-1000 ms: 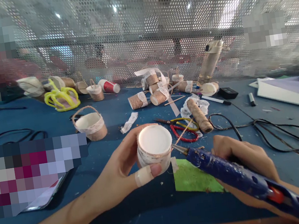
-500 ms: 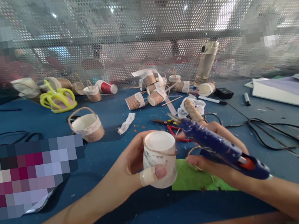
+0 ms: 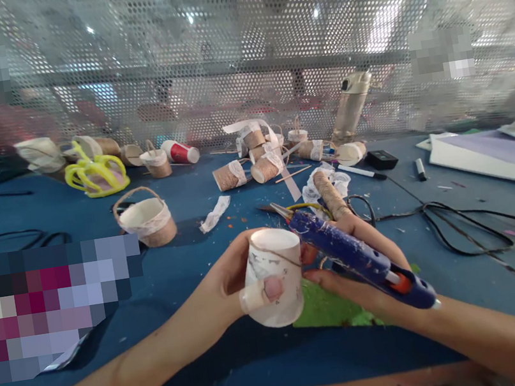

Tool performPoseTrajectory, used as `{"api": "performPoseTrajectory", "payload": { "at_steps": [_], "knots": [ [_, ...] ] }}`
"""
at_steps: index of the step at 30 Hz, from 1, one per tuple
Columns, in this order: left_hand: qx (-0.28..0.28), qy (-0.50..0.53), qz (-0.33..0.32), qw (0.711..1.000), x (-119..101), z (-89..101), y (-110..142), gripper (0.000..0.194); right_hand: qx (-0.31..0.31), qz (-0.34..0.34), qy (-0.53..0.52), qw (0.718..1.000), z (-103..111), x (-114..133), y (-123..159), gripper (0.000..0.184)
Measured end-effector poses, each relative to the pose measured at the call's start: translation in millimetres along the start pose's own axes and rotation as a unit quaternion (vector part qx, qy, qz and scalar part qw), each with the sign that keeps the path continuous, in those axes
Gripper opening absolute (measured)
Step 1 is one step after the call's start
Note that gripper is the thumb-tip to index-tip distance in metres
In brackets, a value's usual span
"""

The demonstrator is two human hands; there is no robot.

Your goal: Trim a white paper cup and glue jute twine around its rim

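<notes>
A white paper cup is upright in my left hand, which is wrapped round it with a bandaged thumb in front. A thin strand of twine runs across the cup's upper side. My right hand is closed on a blue glue gun, its front end pointing up and left beyond the cup. The right fingers come close to the cup's right side, by the twine; whether they touch it cannot be made out. Under both hands lies a green sheet.
Behind my hands are pliers, a twine roll and a lace strip. A twine-wrapped basket stands left. Several small baskets, a yellow crown-like piece and a bottle line the back. Black cable coils right.
My right hand with the glue gun has moved left and closer to the cup. The cup has tilted slightly, and the twine now slants across its upper side.
</notes>
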State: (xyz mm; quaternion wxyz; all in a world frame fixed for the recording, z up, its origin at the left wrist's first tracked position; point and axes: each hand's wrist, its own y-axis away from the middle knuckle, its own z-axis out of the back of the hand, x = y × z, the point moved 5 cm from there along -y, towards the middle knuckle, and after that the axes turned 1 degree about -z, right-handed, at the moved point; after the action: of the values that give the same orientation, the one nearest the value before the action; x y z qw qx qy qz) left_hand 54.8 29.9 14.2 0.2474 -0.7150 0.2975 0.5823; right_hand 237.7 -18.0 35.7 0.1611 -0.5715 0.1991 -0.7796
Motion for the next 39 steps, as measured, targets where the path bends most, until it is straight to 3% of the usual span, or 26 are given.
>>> {"api": "performPoseTrajectory", "payload": {
  "at_steps": [6, 14, 18, 23, 30, 39],
  "knots": [
    [0.011, 0.015, 0.009, 1.0, 2, -2.0, 1, 0.04, 0.032, 0.034, -0.046, 0.998, -1, 5, -2, 0.03],
    [0.018, 0.018, 0.017, 1.0, 3, -1.1, 1, 0.038, 0.014, 0.004, -0.064, 0.998, 3, -2, 0, 0.031],
    [0.025, 0.033, 0.019, 0.999, 5, -2.4, 1, 0.049, 0.009, 0.023, -0.035, 0.999, 4, 4, -2, 0.026],
    [0.028, 0.009, -0.012, 0.999, 2, -2.6, 2, 0.058, -0.018, -0.012, -0.01, 1.0, 7, 7, -1, 0.019],
    [0.047, -0.012, -0.023, 0.999, -1, -5.5, 2, 0.044, -0.031, 0.017, 0.019, 0.999, 10, 10, -2, 0.021],
    [0.055, -0.006, -0.037, 0.998, -1, -7.1, 3, 0.036, -0.056, 0.002, 0.042, 0.998, 14, 9, -3, 0.022]
  ]
}}
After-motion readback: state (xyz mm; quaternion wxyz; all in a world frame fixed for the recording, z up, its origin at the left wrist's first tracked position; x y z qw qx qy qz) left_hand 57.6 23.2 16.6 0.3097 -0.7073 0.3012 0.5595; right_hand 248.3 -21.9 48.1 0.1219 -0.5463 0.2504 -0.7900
